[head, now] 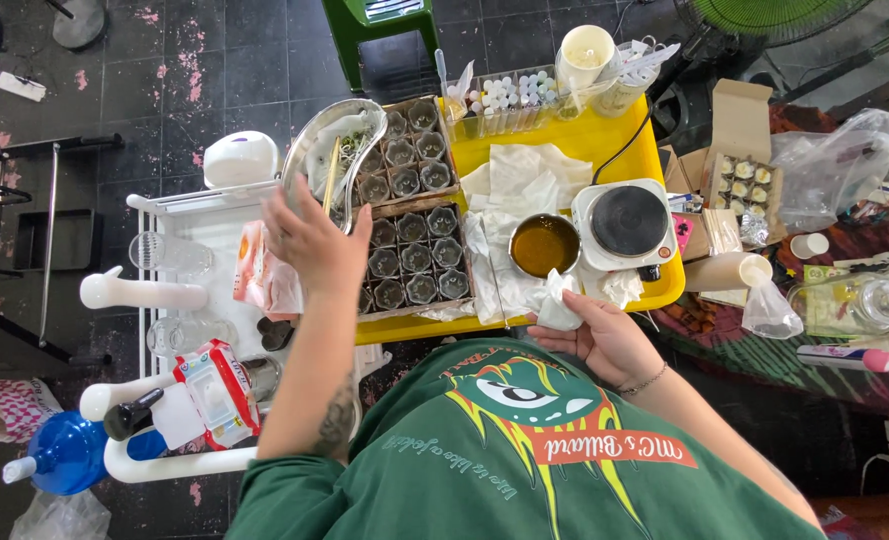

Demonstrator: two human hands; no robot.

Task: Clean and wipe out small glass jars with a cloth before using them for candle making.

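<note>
My left hand (pixel 309 240) reaches forward and grips the near rim of a kidney-shaped metal dish (pixel 359 125), which is tilted over the left edge of the boxes. A thin wooden stick (pixel 331 175) and some white scraps lie in the dish. Two cardboard boxes of small dark cups (pixel 411 255) sit just right of that hand on the yellow tray table (pixel 614 135). Near my chest, my right hand (pixel 609 340) holds a crumpled white tissue (pixel 558 308). Just beyond it stands a small pot of amber liquid (pixel 544 245) on white paper.
An electric hot plate (pixel 625 222) with a black cord sits right of the pot. A rack of tubes (pixel 509 95) and a white cup (pixel 584 50) stand at the far edge. A white cart (pixel 189 225) with bottles is on the left; boxes, bags and a glass jar (pixel 864 305) on the right.
</note>
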